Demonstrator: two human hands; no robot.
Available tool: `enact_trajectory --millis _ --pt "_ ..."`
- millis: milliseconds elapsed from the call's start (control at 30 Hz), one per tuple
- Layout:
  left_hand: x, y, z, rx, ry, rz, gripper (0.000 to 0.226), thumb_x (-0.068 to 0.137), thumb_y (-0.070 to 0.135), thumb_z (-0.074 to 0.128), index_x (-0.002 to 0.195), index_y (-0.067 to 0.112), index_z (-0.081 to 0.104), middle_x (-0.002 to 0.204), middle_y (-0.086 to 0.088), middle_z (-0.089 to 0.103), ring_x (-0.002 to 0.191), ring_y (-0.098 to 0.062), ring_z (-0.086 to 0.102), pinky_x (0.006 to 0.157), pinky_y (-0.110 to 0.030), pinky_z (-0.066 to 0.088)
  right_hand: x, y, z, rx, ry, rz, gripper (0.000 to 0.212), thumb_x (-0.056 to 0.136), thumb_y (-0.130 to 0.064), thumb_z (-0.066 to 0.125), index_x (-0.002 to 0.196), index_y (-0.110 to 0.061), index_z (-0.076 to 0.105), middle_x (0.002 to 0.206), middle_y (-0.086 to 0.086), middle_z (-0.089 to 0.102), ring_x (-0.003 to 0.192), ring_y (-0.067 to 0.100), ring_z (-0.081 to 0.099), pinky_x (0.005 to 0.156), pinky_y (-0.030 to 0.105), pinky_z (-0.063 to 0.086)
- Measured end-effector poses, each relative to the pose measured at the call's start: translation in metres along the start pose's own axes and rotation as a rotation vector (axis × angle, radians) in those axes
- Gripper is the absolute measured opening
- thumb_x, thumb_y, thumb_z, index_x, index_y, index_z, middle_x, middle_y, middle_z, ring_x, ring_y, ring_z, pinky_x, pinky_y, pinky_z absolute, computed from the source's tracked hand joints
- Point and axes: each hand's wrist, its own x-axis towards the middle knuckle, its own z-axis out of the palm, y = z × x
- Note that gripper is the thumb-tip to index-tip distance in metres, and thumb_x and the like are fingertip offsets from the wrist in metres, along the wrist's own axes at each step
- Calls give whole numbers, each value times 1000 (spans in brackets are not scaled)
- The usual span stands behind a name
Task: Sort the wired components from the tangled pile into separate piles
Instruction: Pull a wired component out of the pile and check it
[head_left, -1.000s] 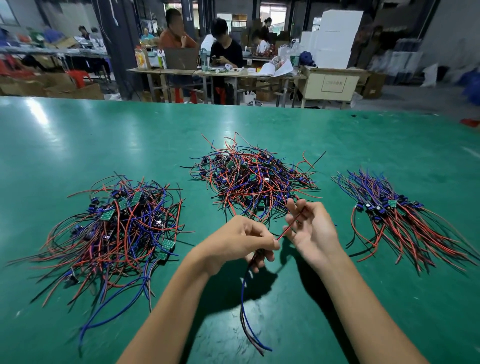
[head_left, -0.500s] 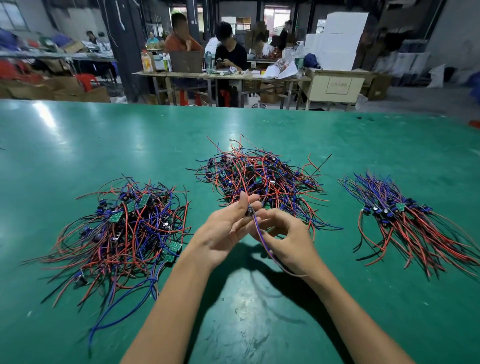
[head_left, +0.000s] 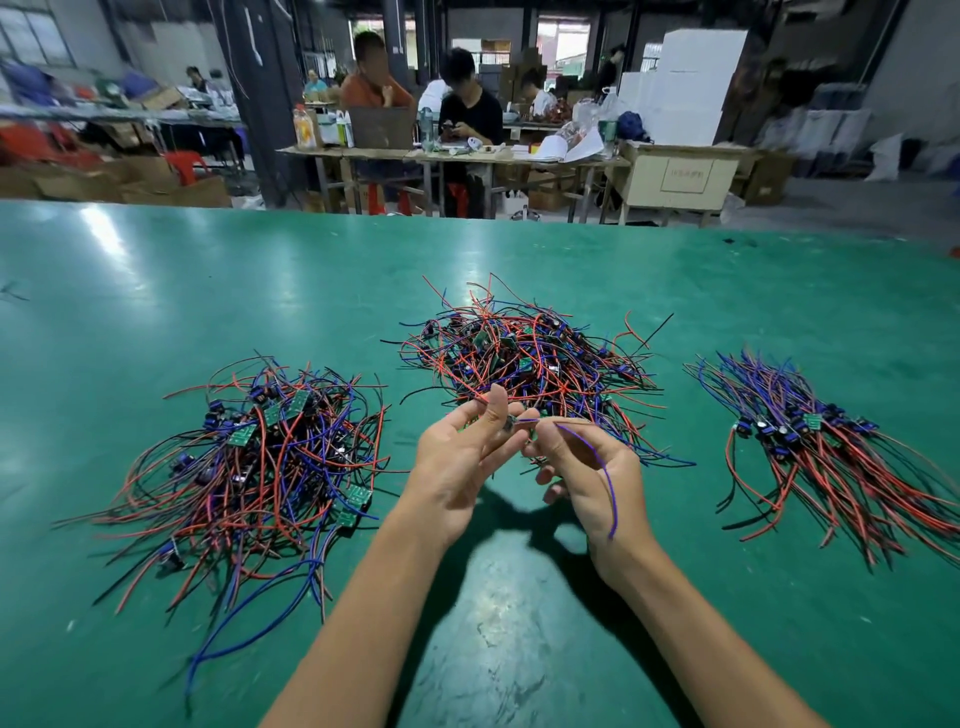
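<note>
At the centre of the frame, a worker's two bare hands met above a green table (head_left: 156, 312), holding one wired component (head_left: 511, 423) just in front of the tangled pile (head_left: 524, 358). The left hand (head_left: 457, 462) was raised with palm toward the camera, its thumb and fingertips pinched on the small dark body of the piece; its other fingers were loosely extended. The right hand (head_left: 592, 478) was curled about the component's blue wire (head_left: 597, 457), which ran from the pinch point across the palm and hung down past the heel of the hand toward the lower centre of the frame. How firmly the right fingers clamped the wire could not be told.

The step in hand appeared to be the checking or straightening of a single piece lifted clear of the tangle, before it was assigned. Two sorted heaps lay on the table: a loose left pile (head_left: 254, 467) at the left of the frame, and a neater right pile (head_left: 826, 452) at the right, its wires combed toward the lower right.

The next move likely called for judging which heap the piece belonged to and carrying it sideways without snagging its trailing wire on the central tangle. Other workers sat at benches in the upper background.
</note>
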Motion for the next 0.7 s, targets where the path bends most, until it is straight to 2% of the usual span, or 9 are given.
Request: enact_trajectory --millis 100,200,300,433,567,700 --pt "0 -3 2 52 -2 52 48 77 37 73 110 4 60 91 -6 78 82 -14 75 75 -19 59 2 -2 0 81 40 110 26 83 -42 72 92 -20 81 81 2 75 55 7 58 48 18 45" --pt "0 -3 4 64 -8 73 35 93 32 66 110 3 59 97 -13 77 92 -24 76 76 -25 61 5 -6 -1 179 122 226 27 76 -45 76 87 -20 78 85 -1 77 55 5 59 47 17 47" --pt "1 -6 4 99 24 114 23 97 25 63 105 4 66 97 -13 78 91 -27 76 75 -25 60 6 -11 -5 245 139 300 36 71 -49 76 97 -23 71 87 -7 77 57 2 61 49 16 49" --pt "0 -9 5 165 31 155 14 95 15 66 102 4 72 98 -15 77 90 -24 76 76 -24 60 5 -16 -8 265 127 351 36 73 -49 76 99 -25 70 85 -14 76 60 0 61 52 15 50" --pt "-2 -8 6 205 25 186 14 94 13 68 101 3 73 96 -16 78 88 -24 77 73 -23 60 8 -19 -10 254 144 312 28 76 -44 76 96 -24 71 86 -13 76 64 -2 66 54 13 51" --pt "-6 -4 9 237 -25 235 26 90 17 72 104 -5 72 95 -19 77 87 -31 77 70 -25 60 12 -24 -18 344 139 328 12 88 -32 74 93 -23 69 82 -6 74 64 4 69 52 15 52"
